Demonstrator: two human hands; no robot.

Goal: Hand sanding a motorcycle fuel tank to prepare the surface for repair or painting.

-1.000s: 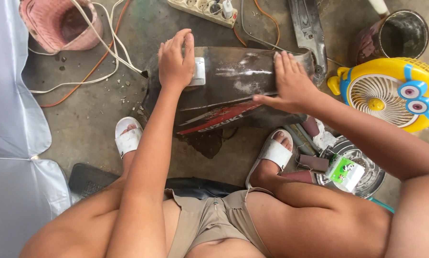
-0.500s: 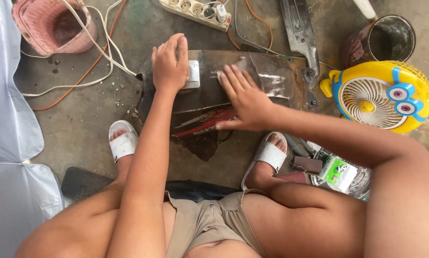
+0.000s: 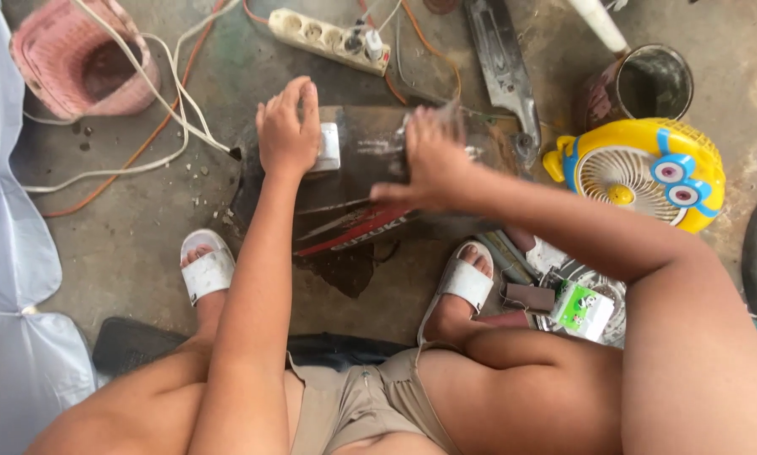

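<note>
Both hands flat, gripping nothing: my left hand (image 3: 287, 131) pins dark curved plastic panel (image 3: 370, 181); right hand (image 3: 429, 160) rubs it, should stay flat with even pressure.

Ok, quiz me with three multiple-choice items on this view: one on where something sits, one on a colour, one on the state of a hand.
1. Where is the small fan relative to the dark panel?
A. On the person's right of it
B. On the person's left of it
C. Lying on top of it

2. What colour is the basket at the top left?
A. Green
B. Pink
C. Black

3. How is the left hand placed?
A. Raised clear of everything
B. Gripping the power strip
C. Resting flat on the panel, by a white square patch

Answers:
1 A, the yellow and blue fan stands on the floor off the panel's right end.
2 B, its rim and walls are pink.
3 C, the palm lies on the panel; the right hand is on it too, blurred.
</note>
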